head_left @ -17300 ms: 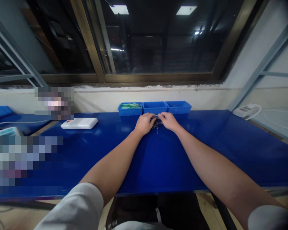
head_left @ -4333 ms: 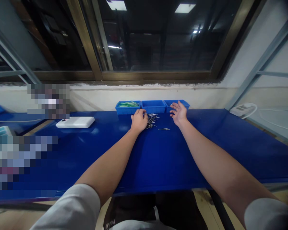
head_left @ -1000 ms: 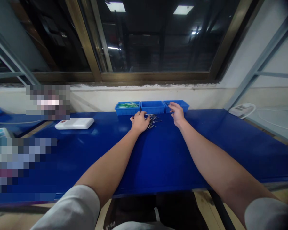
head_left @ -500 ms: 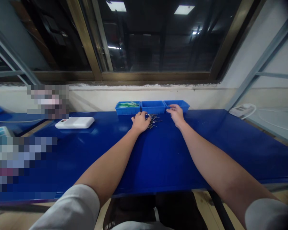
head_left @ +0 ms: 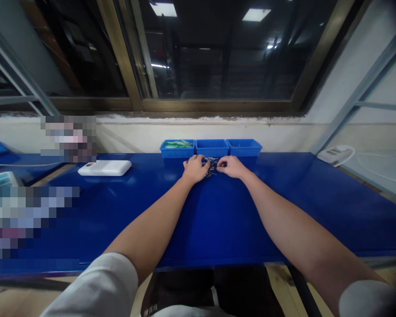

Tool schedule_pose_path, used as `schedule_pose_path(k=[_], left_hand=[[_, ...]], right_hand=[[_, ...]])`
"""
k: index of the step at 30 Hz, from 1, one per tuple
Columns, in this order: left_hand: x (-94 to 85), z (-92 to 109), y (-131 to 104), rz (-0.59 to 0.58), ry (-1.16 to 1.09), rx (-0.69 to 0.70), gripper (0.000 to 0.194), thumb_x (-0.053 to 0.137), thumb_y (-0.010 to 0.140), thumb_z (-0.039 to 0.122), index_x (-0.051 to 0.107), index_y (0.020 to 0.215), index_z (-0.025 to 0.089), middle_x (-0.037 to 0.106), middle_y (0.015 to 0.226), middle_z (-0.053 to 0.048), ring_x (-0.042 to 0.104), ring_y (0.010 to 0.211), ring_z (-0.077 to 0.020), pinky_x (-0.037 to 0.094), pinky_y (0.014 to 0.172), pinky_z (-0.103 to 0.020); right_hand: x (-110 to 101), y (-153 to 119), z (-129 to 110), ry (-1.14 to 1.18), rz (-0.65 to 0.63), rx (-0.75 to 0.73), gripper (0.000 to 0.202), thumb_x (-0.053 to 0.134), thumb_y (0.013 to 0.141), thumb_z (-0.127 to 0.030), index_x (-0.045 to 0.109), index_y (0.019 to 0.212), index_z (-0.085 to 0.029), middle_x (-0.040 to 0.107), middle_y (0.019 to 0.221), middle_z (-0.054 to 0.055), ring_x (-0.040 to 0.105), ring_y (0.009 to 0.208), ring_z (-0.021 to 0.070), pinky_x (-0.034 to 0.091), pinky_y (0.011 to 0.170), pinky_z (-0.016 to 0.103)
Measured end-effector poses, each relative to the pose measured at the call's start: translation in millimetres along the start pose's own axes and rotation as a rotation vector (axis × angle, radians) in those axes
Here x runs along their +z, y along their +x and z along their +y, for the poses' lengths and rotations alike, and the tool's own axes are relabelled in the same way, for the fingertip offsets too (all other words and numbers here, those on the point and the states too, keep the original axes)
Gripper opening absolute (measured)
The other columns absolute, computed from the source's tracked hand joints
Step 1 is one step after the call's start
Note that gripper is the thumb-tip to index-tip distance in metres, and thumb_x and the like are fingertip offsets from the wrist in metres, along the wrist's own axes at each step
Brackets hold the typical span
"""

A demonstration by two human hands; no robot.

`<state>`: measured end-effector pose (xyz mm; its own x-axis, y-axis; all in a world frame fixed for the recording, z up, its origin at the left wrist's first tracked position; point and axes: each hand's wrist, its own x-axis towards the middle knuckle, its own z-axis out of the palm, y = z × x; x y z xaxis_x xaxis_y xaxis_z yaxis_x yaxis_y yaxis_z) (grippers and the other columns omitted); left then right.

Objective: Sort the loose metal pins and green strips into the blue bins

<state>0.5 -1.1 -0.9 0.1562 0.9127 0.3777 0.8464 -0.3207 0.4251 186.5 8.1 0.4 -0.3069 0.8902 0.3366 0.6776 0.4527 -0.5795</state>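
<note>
A small pile of thin metal pieces (head_left: 211, 166) lies on the blue table in front of the bins. My left hand (head_left: 196, 169) rests on the pile's left side with its fingers apart. From the right, my right hand (head_left: 230, 167) reaches the pile's edge, thumb and forefinger pinched together; anything between them is too small to make out. Behind stand three joined blue bins: the left bin (head_left: 177, 152) has green-and-white packets, the middle bin (head_left: 211, 152) shows no contents, and the right bin (head_left: 249, 152) holds a few thin pieces.
A white power bank (head_left: 104, 168) lies to the left on the blue table (head_left: 218, 229). At the back right is a white power strip (head_left: 335, 153) with a cable. Blurred-out items stand at the left, and metal struts rise at both sides below the window.
My right hand has moved from the right bin down and left to the edge of the pile. My left hand remains at the pile.
</note>
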Motion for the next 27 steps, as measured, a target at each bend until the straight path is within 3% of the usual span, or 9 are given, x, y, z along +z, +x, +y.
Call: schedule_pose_path(k=[7,11,17,21,27], left_hand=[[0.0,-0.5,0.5,-0.012,0.006,-0.006,0.035,0.046,0.087,0.043,0.056,0.113,0.023,0.058,0.120,-0.011,0.049,0.116,-0.0287,0.035,0.095,-0.046],[-2.0,1.5,-1.7,0.025,-0.016,0.026,0.033,0.047,0.086,0.040,0.057,0.113,0.023,0.059,0.120,-0.010,0.049,0.117,-0.0279,0.035,0.094,-0.045],[-6.1,6.2,-6.9,0.037,-0.078,0.250,0.026,0.052,0.085,0.033,0.061,0.108,0.024,0.065,0.110,-0.005,0.055,0.110,-0.0231,0.034,0.095,-0.041],[-5.5,4.8,-5.3,-0.002,-0.148,0.288,0.024,0.054,0.085,0.029,0.062,0.107,0.023,0.069,0.100,-0.004,0.061,0.099,-0.0207,0.036,0.093,-0.038],[-4.1,2.1,-2.8,0.051,-0.163,0.309,0.016,0.052,0.087,0.029,0.066,0.089,0.021,0.071,0.094,-0.002,0.063,0.093,-0.0193,0.038,0.090,-0.036]], right_hand=[[4.2,3.8,6.0,-0.082,-0.020,-0.010,0.008,0.061,0.075,-0.022,0.067,0.071,-0.018,0.067,0.074,0.004,0.057,0.067,0.0147,0.041,0.063,0.026],[5.6,4.8,4.8,-0.090,0.032,-0.007,0.013,0.055,0.080,-0.025,0.065,0.077,-0.017,0.066,0.073,0.004,0.055,0.066,0.0144,0.038,0.062,0.026],[9.2,6.9,-5.1,0.191,0.062,-0.043,0.017,0.054,0.079,-0.032,0.061,0.078,-0.016,0.063,0.070,0.002,0.055,0.064,0.0136,0.041,0.063,0.026],[12.3,7.2,-8.9,0.376,0.054,-0.010,0.022,0.057,0.077,-0.038,0.057,0.075,-0.017,0.060,0.060,0.000,0.055,0.057,0.0130,0.041,0.059,0.026],[11.7,6.2,-11.6,0.522,0.114,0.048,0.032,0.061,0.072,-0.048,0.057,0.075,-0.017,0.059,0.058,0.000,0.053,0.054,0.0120,0.042,0.058,0.027]])
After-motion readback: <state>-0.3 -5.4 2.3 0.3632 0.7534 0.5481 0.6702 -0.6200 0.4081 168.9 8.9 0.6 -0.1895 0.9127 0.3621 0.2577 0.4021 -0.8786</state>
